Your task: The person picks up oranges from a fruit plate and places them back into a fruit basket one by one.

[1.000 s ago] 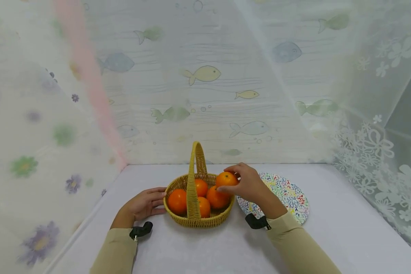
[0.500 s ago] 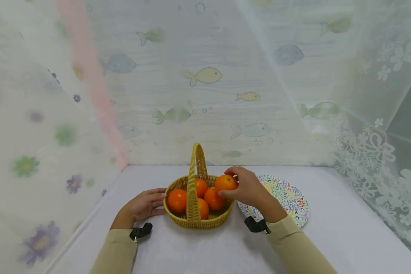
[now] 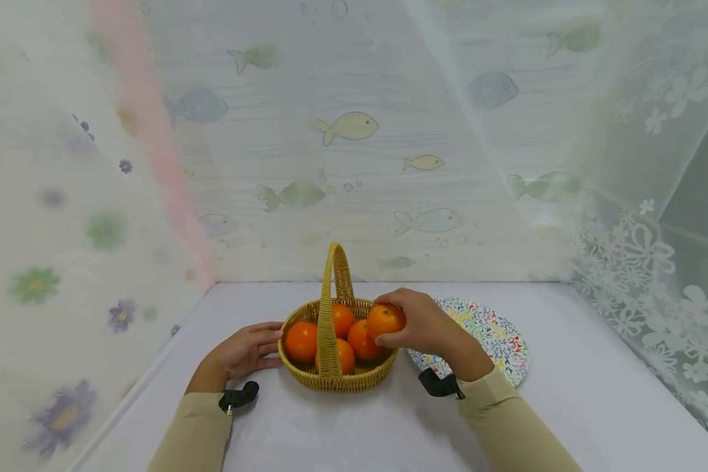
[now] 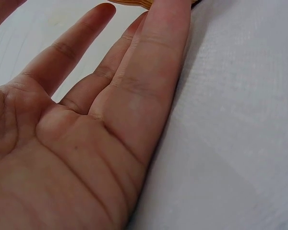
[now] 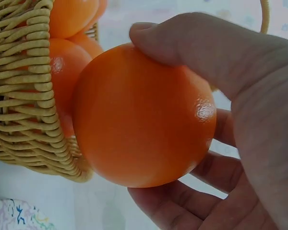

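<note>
In the head view my right hand (image 3: 427,328) grips an orange (image 3: 386,319) with thumb and fingers, over the right rim of a yellow wicker basket (image 3: 354,381) with a tall handle. Several other oranges (image 3: 301,341) lie inside it, and the held one overlaps the nearest of these. Up close in the right wrist view, the held orange (image 5: 144,117) shows glossy and round beside the woven wall. My left hand (image 3: 243,352) rests its extended fingertips against the basket's left side. The left wrist view shows the palm (image 4: 81,143) with fingers reaching to the basket's edge.
A round plate (image 3: 507,344) with a multicoloured pattern lies on the white tabletop (image 3: 354,432), partly behind my right hand and forearm. Sheer curtains (image 3: 354,177) printed with fish and flowers stand behind the table and at both sides.
My right hand has lowered the orange a little toward the basket's right side. The left hand stays against the basket, which has kept its place.
</note>
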A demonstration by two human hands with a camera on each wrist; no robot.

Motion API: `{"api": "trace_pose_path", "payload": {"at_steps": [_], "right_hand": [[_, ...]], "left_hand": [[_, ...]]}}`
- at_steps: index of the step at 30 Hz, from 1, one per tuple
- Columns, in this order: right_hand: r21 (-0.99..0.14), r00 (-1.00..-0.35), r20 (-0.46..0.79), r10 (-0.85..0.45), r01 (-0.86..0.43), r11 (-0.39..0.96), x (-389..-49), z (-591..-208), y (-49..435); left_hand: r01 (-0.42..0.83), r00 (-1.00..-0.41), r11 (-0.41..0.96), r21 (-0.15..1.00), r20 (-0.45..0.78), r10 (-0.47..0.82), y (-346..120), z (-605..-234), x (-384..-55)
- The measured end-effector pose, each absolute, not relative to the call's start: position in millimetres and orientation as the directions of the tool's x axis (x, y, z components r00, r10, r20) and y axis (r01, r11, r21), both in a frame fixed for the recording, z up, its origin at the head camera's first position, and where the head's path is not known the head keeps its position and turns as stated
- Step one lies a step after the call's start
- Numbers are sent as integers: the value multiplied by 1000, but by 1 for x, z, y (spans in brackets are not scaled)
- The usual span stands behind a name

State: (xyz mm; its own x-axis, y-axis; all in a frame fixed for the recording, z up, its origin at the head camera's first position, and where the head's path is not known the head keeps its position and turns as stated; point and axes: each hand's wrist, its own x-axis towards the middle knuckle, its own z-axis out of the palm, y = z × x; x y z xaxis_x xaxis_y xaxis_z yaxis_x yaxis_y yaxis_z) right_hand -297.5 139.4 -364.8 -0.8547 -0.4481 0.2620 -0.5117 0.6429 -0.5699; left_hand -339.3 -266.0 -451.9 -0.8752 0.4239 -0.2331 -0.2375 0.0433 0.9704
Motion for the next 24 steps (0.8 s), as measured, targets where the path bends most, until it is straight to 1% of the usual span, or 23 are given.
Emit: {"api": "trace_pose_path", "payload": {"at_steps": [7,12,17,24], "right_hand": [[-599,-871,218,-441,-476,644,-296,-363,142],[-643,-858,161,-488,-466,608,-299,-369,144],[-624,-829,130,-543,-495,605,-301,-372,140],[-607,-829,116,-547,-495,622,-294,-375,129]], "left_hand": [[-241,-871,30,970,-230,435,-266,-451,-340],[-251,-870,24,968,-237,433,-266,-451,-340],[-248,-873,23,968,-234,428,-267,-451,-339],[-258,-867,17,966,-239,436,-267,-452,-341]]}}
